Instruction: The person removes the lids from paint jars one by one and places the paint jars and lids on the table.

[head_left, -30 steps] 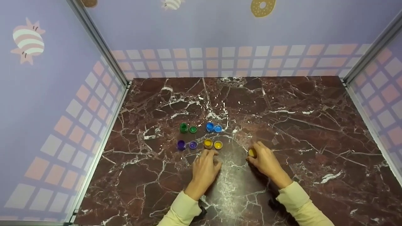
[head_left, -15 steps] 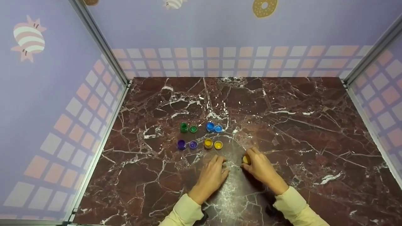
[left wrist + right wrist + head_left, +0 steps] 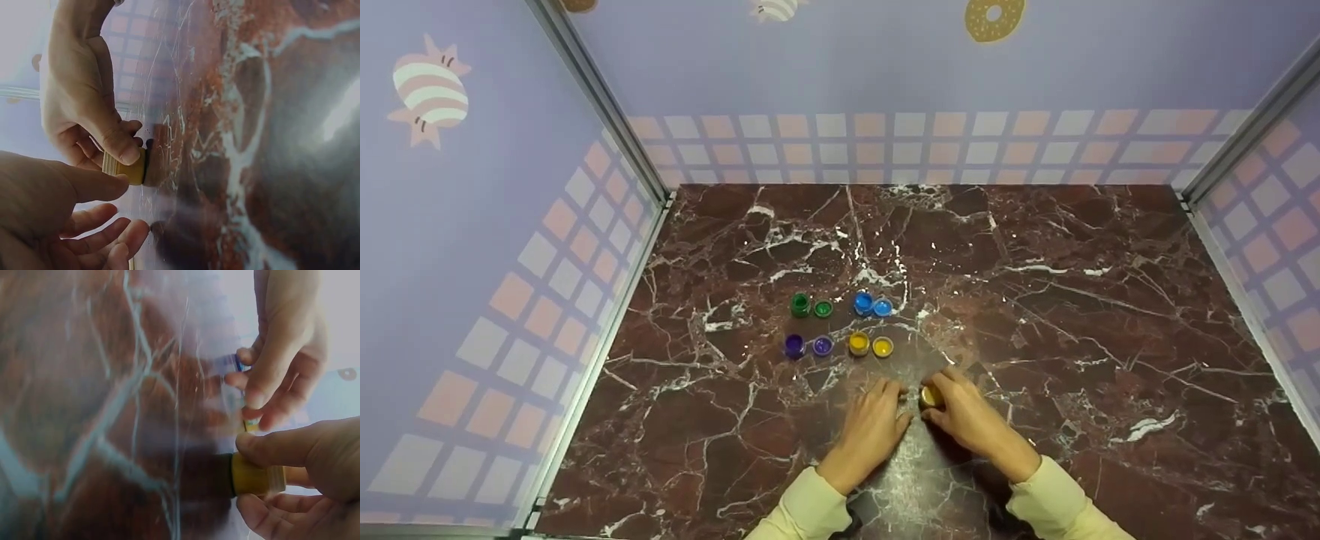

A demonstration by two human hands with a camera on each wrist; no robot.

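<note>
My right hand (image 3: 966, 412) grips a small yellow paint jar (image 3: 250, 477) between thumb and fingers, close over the tabletop. In the head view the yellow jar (image 3: 931, 397) is partly covered by those fingers. Just left of it, my left hand (image 3: 874, 427) holds nothing, its fingers loosely bent toward the jar. In the left wrist view the left thumb (image 3: 107, 184) overlaps the jar, while the right wrist view has a gap between them. Beyond the hands stands an open yellow paint jar (image 3: 859, 343) with its yellow-coated lid (image 3: 883, 346) beside it.
Left of the yellow pair are an open purple jar (image 3: 794, 346) and lid (image 3: 823, 346). Behind stand a green jar (image 3: 800, 304) with lid (image 3: 823, 308) and a blue jar (image 3: 863, 303) with lid (image 3: 883, 307). Patterned panels (image 3: 840, 75) enclose the marbled table (image 3: 1110, 300).
My right hand has brought the yellow jar left and toward me. My left hand has drawn back from the open yellow jar and shifted right, close to the held jar.
</note>
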